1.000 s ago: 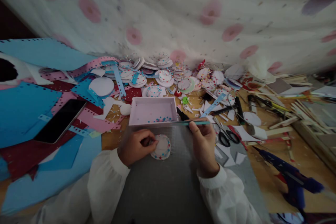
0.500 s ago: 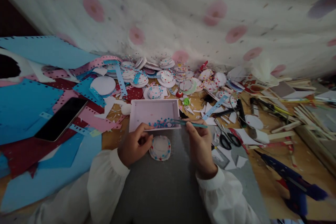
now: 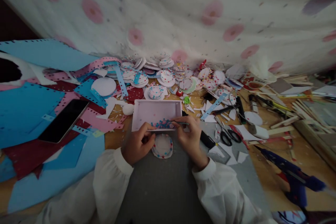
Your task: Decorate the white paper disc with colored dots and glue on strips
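In the head view, a shallow white box (image 3: 157, 109) holds small blue and pink pieces (image 3: 163, 124), gathered along its near side. My left hand (image 3: 138, 144) is closed on the box's near left edge, its index finger over the rim. My right hand (image 3: 189, 136) pinches slim tweezers (image 3: 181, 123), whose tips reach in among the pieces; whether they grip one is too small to tell. Just in front of the box, between my hands, a round white disc (image 3: 162, 146) lies on the grey mat, ringed with red and blue dots.
Behind the box are piled decorated white discs (image 3: 166, 77). A phone (image 3: 64, 120) rests on coloured sheets at left. To the right are scissors (image 3: 228, 136), a blue glue gun (image 3: 291, 173) and wooden sticks (image 3: 301, 115). A flowered curtain (image 3: 168, 14) hangs behind.
My right hand has moved left and brought the tweezers' tips further into the box. A black-handled tool on the mat is now uncovered. My left hand keeps its place at the box.
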Tool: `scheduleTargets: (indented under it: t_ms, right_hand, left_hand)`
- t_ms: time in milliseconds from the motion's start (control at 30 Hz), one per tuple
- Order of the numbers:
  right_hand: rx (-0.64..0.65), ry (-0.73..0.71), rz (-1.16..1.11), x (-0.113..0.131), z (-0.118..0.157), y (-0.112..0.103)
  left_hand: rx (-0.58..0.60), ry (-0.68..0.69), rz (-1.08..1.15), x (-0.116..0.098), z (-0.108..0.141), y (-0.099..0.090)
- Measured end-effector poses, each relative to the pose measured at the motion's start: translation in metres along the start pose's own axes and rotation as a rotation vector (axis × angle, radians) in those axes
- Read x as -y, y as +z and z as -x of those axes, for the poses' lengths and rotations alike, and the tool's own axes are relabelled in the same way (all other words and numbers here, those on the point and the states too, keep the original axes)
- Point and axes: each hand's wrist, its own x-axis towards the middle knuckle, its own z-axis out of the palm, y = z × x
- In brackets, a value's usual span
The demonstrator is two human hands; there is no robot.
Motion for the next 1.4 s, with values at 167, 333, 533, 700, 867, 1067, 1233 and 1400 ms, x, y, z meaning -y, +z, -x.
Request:
scheduleTargets:
  t_ms: [167,333,533,700,867,1067,1233,1400]
  right_hand:
    - [-0.032,-0.035,0.071,0.001,-0.006,0.002]
    - [0.014,-0.007,0.077,0.002,-0.002,0.001]
    - [0.045,0.051,0.076,0.004,0.001,0.002]
    - [-0.067,0.206,-0.05,0.006,0.001,-0.001]
    - [-0.146,0.435,-0.348,0.012,-0.003,-0.01]
    - [-0.131,0.445,-0.523,0.021,-0.005,-0.021]
    - [-0.069,0.442,-0.588,0.03,0.0,-0.02]
    - [0.007,0.459,-0.618,0.037,0.003,-0.018]
  left_hand:
    - [-0.018,0.015,-0.019,-0.004,-0.001,0.0]
    - [-0.023,0.021,-0.041,-0.004,0.0,-0.002]
    - [-0.022,0.031,-0.043,-0.004,0.0,-0.002]
    - [-0.013,0.013,-0.014,-0.003,-0.001,-0.001]
    - [-0.034,0.009,0.01,-0.004,-0.003,-0.002]
    - [-0.055,0.009,0.075,-0.003,-0.002,0.0]
    - [-0.156,0.084,0.088,0.001,0.003,0.002]
    - [-0.104,0.123,-0.001,-0.002,0.003,0.001]
